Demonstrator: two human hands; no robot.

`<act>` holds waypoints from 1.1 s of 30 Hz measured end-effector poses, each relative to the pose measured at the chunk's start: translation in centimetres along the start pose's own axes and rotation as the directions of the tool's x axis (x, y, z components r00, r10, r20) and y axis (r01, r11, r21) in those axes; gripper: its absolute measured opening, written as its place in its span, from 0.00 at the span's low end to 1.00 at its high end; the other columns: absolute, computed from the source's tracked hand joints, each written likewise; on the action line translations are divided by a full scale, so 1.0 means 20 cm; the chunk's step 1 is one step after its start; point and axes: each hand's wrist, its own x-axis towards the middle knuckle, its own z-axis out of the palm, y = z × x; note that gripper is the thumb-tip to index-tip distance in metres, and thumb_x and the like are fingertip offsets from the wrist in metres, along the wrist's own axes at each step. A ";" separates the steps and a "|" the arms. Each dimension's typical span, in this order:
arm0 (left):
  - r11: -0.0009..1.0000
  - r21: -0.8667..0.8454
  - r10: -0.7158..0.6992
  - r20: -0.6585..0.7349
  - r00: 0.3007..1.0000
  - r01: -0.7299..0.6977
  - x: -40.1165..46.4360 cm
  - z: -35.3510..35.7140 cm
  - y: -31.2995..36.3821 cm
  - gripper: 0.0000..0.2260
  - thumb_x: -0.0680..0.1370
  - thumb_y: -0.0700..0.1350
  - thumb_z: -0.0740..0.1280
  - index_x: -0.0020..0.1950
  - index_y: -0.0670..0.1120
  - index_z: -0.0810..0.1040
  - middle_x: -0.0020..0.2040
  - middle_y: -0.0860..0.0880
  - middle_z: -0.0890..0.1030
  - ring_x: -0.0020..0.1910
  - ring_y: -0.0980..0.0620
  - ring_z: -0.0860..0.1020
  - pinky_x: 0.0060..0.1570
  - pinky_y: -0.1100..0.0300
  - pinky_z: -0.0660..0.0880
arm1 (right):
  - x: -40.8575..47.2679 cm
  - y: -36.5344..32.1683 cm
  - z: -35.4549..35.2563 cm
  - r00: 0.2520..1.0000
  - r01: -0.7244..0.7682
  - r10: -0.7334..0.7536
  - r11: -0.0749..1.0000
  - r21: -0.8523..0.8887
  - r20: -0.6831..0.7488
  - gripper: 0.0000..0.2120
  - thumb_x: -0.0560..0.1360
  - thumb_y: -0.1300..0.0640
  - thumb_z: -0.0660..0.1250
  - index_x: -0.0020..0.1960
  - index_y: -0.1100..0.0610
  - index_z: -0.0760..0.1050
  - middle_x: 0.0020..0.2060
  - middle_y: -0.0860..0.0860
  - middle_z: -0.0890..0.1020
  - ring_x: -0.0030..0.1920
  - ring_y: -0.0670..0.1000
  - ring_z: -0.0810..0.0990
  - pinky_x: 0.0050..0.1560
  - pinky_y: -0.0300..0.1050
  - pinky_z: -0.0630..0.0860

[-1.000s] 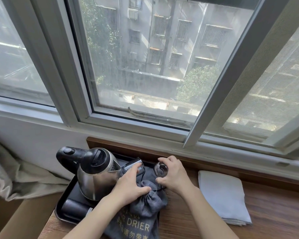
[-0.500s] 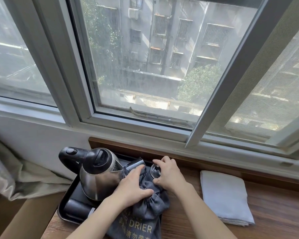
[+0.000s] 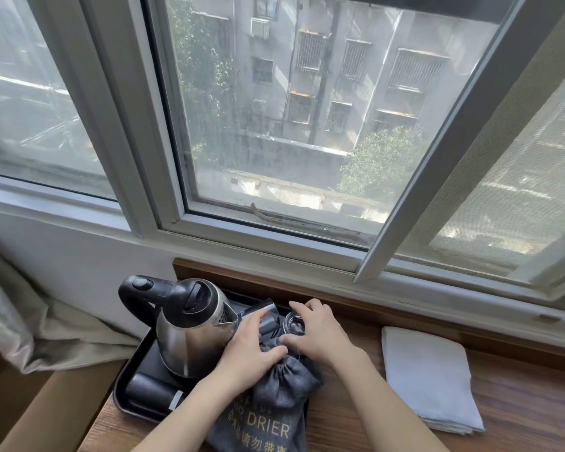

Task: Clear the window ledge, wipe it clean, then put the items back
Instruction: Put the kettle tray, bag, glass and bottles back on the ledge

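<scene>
Where the curtain (image 3: 30, 334) hung at far left, the wooden window ledge (image 3: 519, 415) began. Black tray (image 3: 129, 391) sat on its left end, carrying a steel kettle (image 3: 190, 334) and a dark cylinder (image 3: 150, 391). Left hand (image 3: 250, 350) lay on the gathered neck of a grey hair-drier bag (image 3: 274, 415), fingers curled round the cloth. Right hand (image 3: 320, 334) curled over a clear glass (image 3: 294, 325) at the tray's back right, apparently gripping it; contact partly hidden. Folded white cloth (image 3: 429, 380) lay flat on the ledge, right of both hands.
</scene>
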 end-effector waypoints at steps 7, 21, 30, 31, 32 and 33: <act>1.000 -0.005 -0.001 -0.007 1.000 0.001 -0.02 -0.02 -0.02 0.35 0.71 0.53 0.73 0.74 0.53 0.62 0.68 0.57 0.68 0.54 0.63 0.73 0.50 0.73 0.66 | 0.07 -0.13 -0.02 0.996 0.078 -0.080 0.996 -0.051 -0.034 0.33 0.73 0.45 0.69 0.76 0.46 0.64 0.72 0.45 0.69 0.71 0.51 0.64 0.70 0.52 0.65; 0.999 0.006 -0.033 -0.030 0.999 0.033 -0.05 -0.02 -0.05 0.33 0.70 0.54 0.72 0.72 0.51 0.64 0.67 0.55 0.70 0.65 0.59 0.69 0.61 0.67 0.64 | 0.24 -0.33 0.05 0.903 0.429 -0.378 0.792 -0.434 0.203 0.22 0.76 0.53 0.66 0.69 0.47 0.69 0.69 0.47 0.73 0.69 0.56 0.66 0.59 0.58 0.64; 1.000 -0.022 0.009 -0.082 0.997 -0.011 -0.06 -0.02 -0.03 0.37 0.71 0.54 0.71 0.76 0.50 0.59 0.69 0.55 0.66 0.66 0.59 0.69 0.66 0.63 0.66 | 0.29 -0.27 0.05 0.942 0.335 -0.323 0.896 -0.293 0.090 0.29 0.69 0.43 0.72 0.67 0.48 0.69 0.65 0.47 0.76 0.65 0.54 0.73 0.61 0.52 0.68; 0.999 -0.024 0.022 -0.094 0.995 -0.024 -0.06 -0.01 -0.03 0.37 0.71 0.54 0.71 0.76 0.50 0.58 0.70 0.54 0.66 0.66 0.58 0.69 0.67 0.61 0.66 | 0.28 -0.26 0.03 0.951 0.309 -0.304 0.925 -0.220 0.059 0.30 0.68 0.43 0.73 0.67 0.48 0.69 0.64 0.47 0.77 0.64 0.54 0.74 0.61 0.50 0.70; 0.999 -0.029 0.036 -0.111 0.993 -0.039 -0.06 -0.01 -0.02 0.36 0.72 0.54 0.71 0.76 0.50 0.58 0.69 0.54 0.65 0.66 0.58 0.69 0.67 0.60 0.67 | 0.28 -0.25 0.01 0.960 0.280 -0.280 0.950 -0.137 0.021 0.30 0.66 0.44 0.73 0.66 0.48 0.70 0.63 0.47 0.78 0.63 0.53 0.75 0.60 0.49 0.71; 0.998 -0.036 0.049 -0.130 0.990 -0.054 -0.07 0.00 -0.01 0.36 0.72 0.53 0.71 0.75 0.50 0.58 0.68 0.55 0.65 0.66 0.58 0.68 0.67 0.61 0.66 | 0.27 -0.24 -0.01 0.968 0.250 -0.251 0.967 -0.052 -0.018 0.31 0.65 0.45 0.74 0.66 0.48 0.70 0.62 0.46 0.78 0.62 0.53 0.76 0.60 0.48 0.73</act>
